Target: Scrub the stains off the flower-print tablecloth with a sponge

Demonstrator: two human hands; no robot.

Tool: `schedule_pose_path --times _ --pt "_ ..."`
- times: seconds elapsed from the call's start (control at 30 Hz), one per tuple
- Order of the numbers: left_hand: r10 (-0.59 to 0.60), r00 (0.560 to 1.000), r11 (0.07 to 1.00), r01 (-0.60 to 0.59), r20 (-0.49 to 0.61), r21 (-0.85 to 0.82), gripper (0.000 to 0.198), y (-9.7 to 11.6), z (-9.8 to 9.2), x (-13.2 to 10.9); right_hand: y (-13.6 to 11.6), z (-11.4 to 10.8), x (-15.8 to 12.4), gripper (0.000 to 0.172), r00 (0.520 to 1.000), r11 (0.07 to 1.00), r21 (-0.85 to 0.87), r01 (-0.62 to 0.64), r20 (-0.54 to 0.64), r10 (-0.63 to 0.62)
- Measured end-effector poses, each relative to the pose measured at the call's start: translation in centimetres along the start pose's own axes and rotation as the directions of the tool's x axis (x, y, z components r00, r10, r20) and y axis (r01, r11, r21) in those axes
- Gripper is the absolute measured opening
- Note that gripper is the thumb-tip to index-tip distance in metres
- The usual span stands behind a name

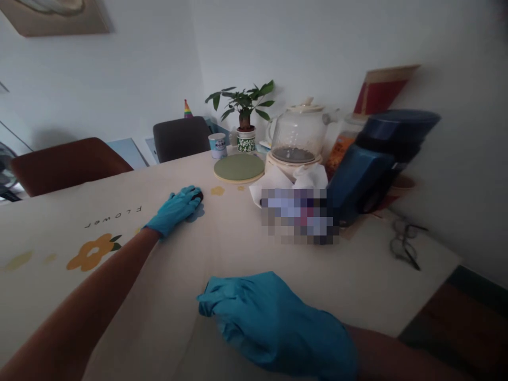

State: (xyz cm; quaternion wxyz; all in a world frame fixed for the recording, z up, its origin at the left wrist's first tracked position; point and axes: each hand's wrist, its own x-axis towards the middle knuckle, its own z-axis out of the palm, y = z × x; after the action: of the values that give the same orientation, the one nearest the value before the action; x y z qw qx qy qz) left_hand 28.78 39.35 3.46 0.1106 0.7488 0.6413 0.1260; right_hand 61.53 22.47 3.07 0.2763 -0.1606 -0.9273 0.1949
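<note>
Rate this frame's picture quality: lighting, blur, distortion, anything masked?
Head view: dim, flat indoor light with no glare. The whole view is soft; the near right hand is blurriest and the left hand is somewhat sharper. Wide-angle stretch bends the table towards the frame edges. A pixelated block hides something in front of the kettle.

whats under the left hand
Under the left hand a small dark object peeks out past the fingers, on the flower-print tablecloth. The hand covers the rest, so its kind is unclear.
</note>
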Motion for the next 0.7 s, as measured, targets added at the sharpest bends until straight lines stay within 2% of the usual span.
schedule_pose_path --times 0.2,0.27,0.33,0.4,0.5,0.57,0.7 --pt "-0.095 0.995 0.995 0.095 -0.025 -0.022 0.065 0.2 -0.1 2.9 0.1 -0.3 0.2 0.035 1.000 0.999 0.048 -0.009 0.015 0.009" --pt "-0.095 0.995 0.995 0.094 -0.023 -0.023 0.066 0.7 -0.2 2.9 0.4 -0.3 0.2 0.035 1.000 0.999 0.031 -0.015 0.006 0.015" --pt "-0.079 0.997 0.997 0.079 0.001 -0.020 0.065 1.2 -0.2 2.2 1.0 -0.2 0.0 0.038 0.998 1.000 -0.015 0.012 -0.059 -0.013" --pt "-0.051 0.998 0.999 0.052 0.035 -0.011 0.064 1.6 0.0 0.7 1.6 -0.1 -0.2 0.041 0.990 0.997 -0.073 0.038 -0.132 -0.048" --pt "0.012 0.996 1.000 -0.012 0.083 0.000 0.063 2.1 0.6 -2.5 2.2 0.1 -0.3 0.042 0.980 0.993 -0.115 -0.020 -0.198 -0.003" --pt "0.060 0.992 0.998 -0.061 0.107 0.003 0.061 2.3 1.2 -5.1 2.5 0.2 -0.1 0.043 0.975 0.993 -0.108 -0.056 -0.221 0.031" --pt "0.155 0.978 0.987 -0.158 0.139 0.014 0.063 2.3 2.7 -11.1 3.3 0.5 0.2 0.045 0.963 0.991 -0.130 -0.044 -0.270 0.007"
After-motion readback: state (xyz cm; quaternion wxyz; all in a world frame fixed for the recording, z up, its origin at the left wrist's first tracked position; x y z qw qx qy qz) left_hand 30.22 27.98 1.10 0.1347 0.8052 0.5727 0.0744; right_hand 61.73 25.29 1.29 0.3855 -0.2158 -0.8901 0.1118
